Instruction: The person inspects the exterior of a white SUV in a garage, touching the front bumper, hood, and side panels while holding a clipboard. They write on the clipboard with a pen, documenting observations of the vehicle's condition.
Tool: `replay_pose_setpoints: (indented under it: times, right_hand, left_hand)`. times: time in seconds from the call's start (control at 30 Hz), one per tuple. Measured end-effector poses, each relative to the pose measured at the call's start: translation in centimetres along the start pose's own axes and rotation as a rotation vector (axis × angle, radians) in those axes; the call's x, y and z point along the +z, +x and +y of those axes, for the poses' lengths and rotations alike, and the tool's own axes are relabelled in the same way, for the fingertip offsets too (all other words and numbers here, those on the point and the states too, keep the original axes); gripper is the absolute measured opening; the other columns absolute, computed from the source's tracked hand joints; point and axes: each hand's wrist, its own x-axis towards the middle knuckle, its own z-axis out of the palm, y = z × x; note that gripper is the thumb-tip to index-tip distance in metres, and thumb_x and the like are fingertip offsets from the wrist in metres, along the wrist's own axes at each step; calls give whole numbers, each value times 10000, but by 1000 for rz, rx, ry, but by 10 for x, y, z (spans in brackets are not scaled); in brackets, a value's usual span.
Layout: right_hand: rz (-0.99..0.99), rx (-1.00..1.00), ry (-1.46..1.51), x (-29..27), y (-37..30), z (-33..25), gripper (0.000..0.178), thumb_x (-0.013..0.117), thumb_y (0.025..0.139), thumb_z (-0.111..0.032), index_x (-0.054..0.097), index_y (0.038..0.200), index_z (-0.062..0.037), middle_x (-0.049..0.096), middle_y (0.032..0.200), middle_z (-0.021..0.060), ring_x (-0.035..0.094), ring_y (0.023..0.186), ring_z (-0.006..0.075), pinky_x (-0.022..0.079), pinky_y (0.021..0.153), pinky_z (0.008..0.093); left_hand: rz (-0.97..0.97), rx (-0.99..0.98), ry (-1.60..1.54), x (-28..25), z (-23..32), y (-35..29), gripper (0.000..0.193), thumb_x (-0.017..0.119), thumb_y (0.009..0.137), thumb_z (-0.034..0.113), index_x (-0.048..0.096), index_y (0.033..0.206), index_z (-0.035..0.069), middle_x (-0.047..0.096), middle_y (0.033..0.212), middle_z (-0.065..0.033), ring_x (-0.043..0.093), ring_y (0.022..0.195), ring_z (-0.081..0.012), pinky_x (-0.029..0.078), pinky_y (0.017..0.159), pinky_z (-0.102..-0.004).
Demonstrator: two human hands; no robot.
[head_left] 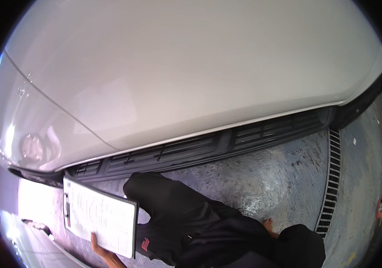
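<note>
My left hand (100,251) grips a clipboard (136,230) at its lower edge, with the thumb lying over a printed white sheet (97,216). The metal clip (67,206) of the board points to the left. The upper end of the clipboard is close to the front of a pale silver car (200,67), by its dark grille (173,152). A small bit of skin between folds of black clothing looks like my right hand (269,225). Its fingers are too small and partly covered to make out, and nothing held shows there.
The car's smooth hood fills the upper view, with a headlight (34,147) at the left. My black-clothed legs (168,201) are near the bumper. A slotted drain grate (332,178) crosses the worn grey-blue floor (284,178). Another light-coloured car (34,243) stands at the lower left.
</note>
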Motion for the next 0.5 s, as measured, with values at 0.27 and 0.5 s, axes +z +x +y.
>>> replay_pose_setpoints:
  times: [0.27, 0.5]
  right_hand:
    - [719, -310, -259, 64, 35, 41, 1086, 794, 793, -553, 324, 1363, 243, 199, 1556, 477, 77, 1504, 601, 57, 1255, 615]
    - [166, 56, 228, 45, -10, -31, 1051, 836, 768, -481, 363, 1416, 199, 259, 1558, 428, 123, 1520, 544, 170, 1269, 508]
  left_hand:
    - [-103, 68, -68, 49, -18, 14, 753, 575, 966, 328, 314, 1535, -90, 522, 1461, -266, 564, 1294, -396, 455, 1099, -487]
    - [13, 59, -45, 12, -6, -36, 782, 571, 952, 351, 304, 1549, -78, 527, 1466, -268, 564, 1295, -403, 443, 1117, -496]
